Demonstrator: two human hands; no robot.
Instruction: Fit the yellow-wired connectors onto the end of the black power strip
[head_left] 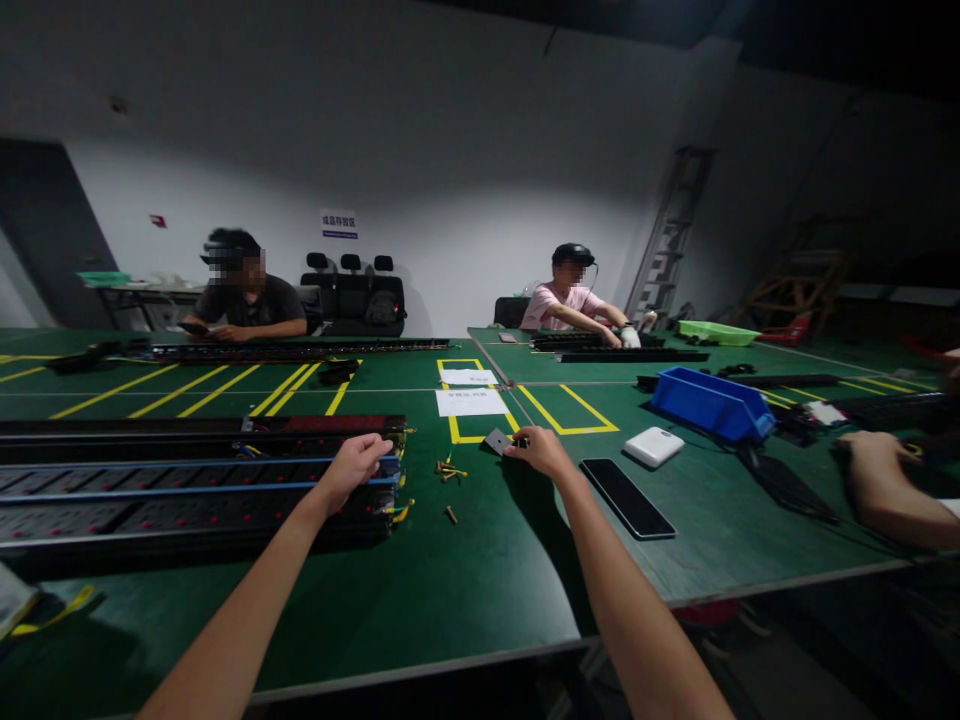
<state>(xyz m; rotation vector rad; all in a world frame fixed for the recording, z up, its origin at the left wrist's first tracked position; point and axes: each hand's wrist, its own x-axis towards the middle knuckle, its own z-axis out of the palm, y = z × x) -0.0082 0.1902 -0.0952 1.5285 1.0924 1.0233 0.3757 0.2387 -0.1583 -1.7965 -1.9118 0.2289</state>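
Note:
My left hand [360, 465] is over the right end of a long black socket strip with blue edges [225, 478]. Its fingers are curled together, and whatever may be between them is hidden. Between thumb and fingers, my right hand [541, 450] pinches a small dark grey plate [495, 441] just above the green table. Several brass-coloured screws and yellow wire ends [450, 470] lie between my hands. Closer to me lies a single screw [451, 514]. A second dark strip [195, 518] lies along the near side of the blue-edged one.
To the right are a dark phone [628, 497], a white box [653, 447] and a blue bin [711, 403]. A co-worker's hand [877, 470] is at the right edge. Two people sit across the table. Paper labels [471, 402] lie ahead on yellow-taped outlines.

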